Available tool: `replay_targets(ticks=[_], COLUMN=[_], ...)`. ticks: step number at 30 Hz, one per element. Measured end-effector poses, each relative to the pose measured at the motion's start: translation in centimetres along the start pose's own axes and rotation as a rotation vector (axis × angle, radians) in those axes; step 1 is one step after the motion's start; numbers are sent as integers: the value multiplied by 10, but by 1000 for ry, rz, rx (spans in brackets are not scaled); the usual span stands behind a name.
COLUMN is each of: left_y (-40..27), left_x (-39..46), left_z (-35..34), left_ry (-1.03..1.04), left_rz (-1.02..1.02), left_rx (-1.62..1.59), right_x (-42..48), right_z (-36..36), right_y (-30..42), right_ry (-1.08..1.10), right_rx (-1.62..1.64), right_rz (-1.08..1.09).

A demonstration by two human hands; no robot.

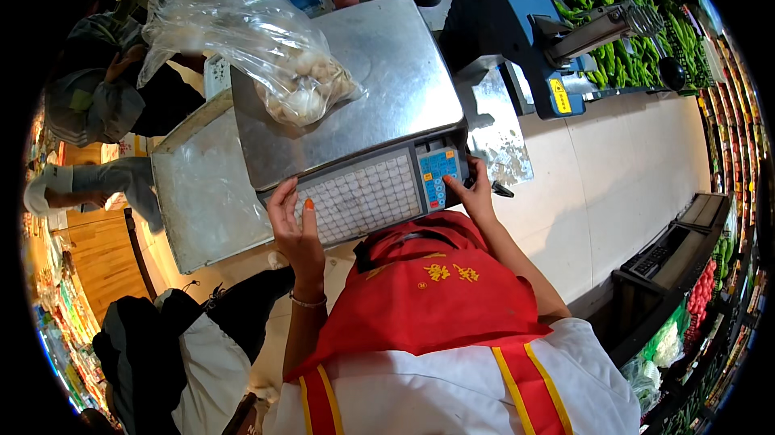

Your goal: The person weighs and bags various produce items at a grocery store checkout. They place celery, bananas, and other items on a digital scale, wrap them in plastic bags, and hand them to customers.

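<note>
A clear plastic bag of pale, rounded produce, possibly mushrooms, lies on the steel platform of an electronic price-computing scale. My left hand is at the lower left corner of the scale, its fingers spread beside the white key panel and holding nothing. At the other end, my right hand has its thumb over the blue number keypad. Its other fingers rest along the right side of the scale's housing. The bag's loose top trails to the upper left, and the plastic blurs its contents.
A blue bag-sealing machine with a black-knobbed lever stands at the upper right, near green peppers. Left of the scale is a worn metal counter. Several people are on the left, one in dark clothing close by me.
</note>
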State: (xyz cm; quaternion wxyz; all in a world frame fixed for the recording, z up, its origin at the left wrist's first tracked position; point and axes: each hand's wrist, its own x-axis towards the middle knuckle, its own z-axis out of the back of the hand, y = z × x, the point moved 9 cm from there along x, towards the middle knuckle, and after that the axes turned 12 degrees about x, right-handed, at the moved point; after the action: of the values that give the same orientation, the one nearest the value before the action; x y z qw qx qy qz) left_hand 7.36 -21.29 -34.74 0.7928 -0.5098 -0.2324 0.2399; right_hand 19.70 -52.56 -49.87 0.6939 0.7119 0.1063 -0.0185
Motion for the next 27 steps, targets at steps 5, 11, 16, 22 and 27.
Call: replay_targets(ticks=[5,11,16,22,27], left_y=[1,2,-2,-25,18], left_x=[1,4,14,76,160], left_z=[4,8,15,44,30], left_ry=[-14,-47,-27,-79,89], left_rz=[8,17,-57,-173,-37], left_rx=[-9,-65,24,85,-182], right_x=[-2,-3,-3,-8,-6], right_z=[-11,-14,2,-11,-62], right_y=[21,22,36,14,8], right_ry=[-82,-180,-302,-135,-63], right_rx=[-206,-434,-316,577,1000], right_rz=[60,105,358,-365,-632])
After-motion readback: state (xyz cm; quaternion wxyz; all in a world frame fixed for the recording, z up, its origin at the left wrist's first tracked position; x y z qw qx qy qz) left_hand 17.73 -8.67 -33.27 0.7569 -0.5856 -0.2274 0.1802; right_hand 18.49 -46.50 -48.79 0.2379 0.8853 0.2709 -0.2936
